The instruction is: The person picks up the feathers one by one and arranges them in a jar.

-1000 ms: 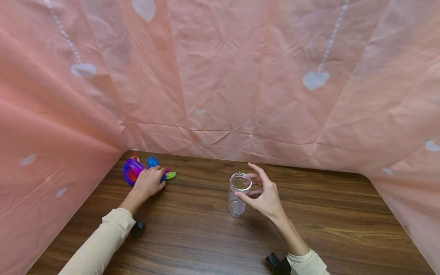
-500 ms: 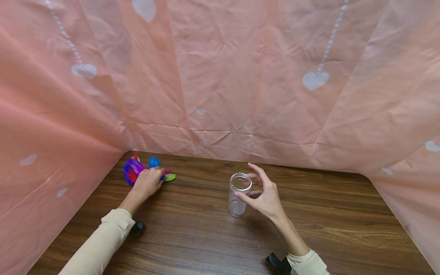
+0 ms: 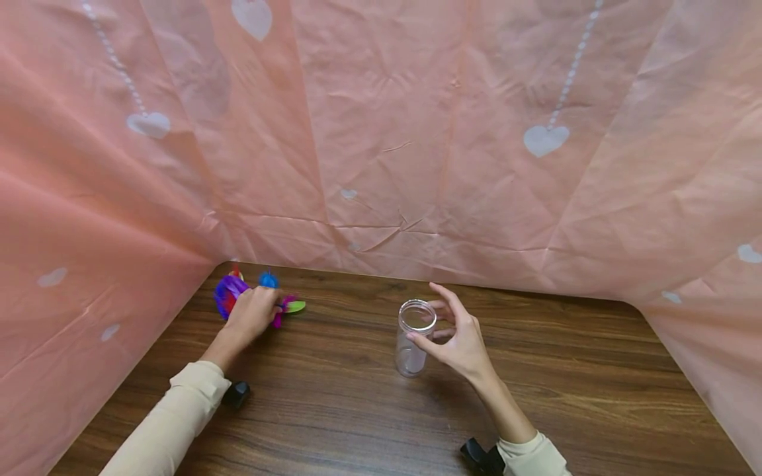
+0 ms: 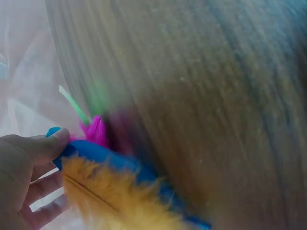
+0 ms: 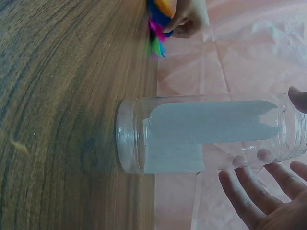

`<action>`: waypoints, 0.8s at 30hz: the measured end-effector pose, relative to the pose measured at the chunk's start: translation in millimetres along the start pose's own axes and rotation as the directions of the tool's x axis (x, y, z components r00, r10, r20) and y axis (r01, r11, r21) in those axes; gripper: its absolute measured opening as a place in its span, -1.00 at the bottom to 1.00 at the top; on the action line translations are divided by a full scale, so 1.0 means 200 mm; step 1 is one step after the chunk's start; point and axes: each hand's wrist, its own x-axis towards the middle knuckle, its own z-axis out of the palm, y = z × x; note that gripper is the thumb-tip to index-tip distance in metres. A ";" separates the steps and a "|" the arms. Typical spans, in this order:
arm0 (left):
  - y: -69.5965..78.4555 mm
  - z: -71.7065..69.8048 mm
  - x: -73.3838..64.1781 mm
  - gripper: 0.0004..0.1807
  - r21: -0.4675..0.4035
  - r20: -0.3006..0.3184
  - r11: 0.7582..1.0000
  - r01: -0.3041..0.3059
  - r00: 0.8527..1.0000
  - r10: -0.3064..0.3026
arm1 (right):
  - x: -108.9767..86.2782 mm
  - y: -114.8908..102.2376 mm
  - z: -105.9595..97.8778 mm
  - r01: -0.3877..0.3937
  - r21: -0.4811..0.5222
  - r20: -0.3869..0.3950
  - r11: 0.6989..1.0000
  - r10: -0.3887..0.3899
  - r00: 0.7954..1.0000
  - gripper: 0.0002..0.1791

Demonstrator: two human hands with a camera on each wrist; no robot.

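My left hand (image 3: 253, 314) is at the back left of the table, in among bright craft feathers. Its thumb and fingers pinch a blue feather (image 4: 108, 160), as the left wrist view shows. An orange feather (image 4: 105, 191) overlaps the blue one there, with a magenta feather (image 4: 96, 130) and a green feather (image 4: 74, 105) just beyond. Right of the middle, a clear, lidless jar (image 3: 409, 354) stands upright with a pale label on its side. The thumb and curved fingers of my right hand (image 3: 461, 340) hold it around the upper part, close below the threaded rim.
A purple and red feather bunch (image 3: 226, 296) lies left of the left hand, and a blue feather tuft (image 3: 268, 279) behind it. A pink curtain with hearts (image 3: 381, 165) encloses the brown wooden table (image 3: 333, 396) at the back and sides.
My left hand has drawn back slightly to the left, and more magenta feather shows below its fingers. The right hand and the jar have stayed in place.
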 end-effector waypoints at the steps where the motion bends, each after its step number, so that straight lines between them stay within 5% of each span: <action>1: 0.00 -0.01 0.00 -0.90 -0.001 -0.004 1.000 0.004 1.000 -0.004 | 0.00 0.00 0.00 0.000 0.001 0.000 1.000 0.000 1.000 -0.03; 15: 0.01 -0.07 0.00 -0.95 0.029 -0.050 0.999 0.013 0.999 -0.012 | 0.00 0.00 0.00 -0.001 -0.004 -0.003 1.000 0.001 1.000 -0.04; 20: 0.00 -0.10 0.00 -0.94 -0.101 -0.089 0.993 0.063 0.993 -0.072 | 0.00 0.00 0.00 -0.004 -0.004 -0.005 1.000 0.004 1.000 -0.04; 24: 0.00 -0.13 0.01 -0.91 -0.238 -0.106 0.963 0.124 0.983 -0.152 | 0.00 0.00 0.00 -0.004 -0.002 0.000 1.000 0.004 1.000 -0.04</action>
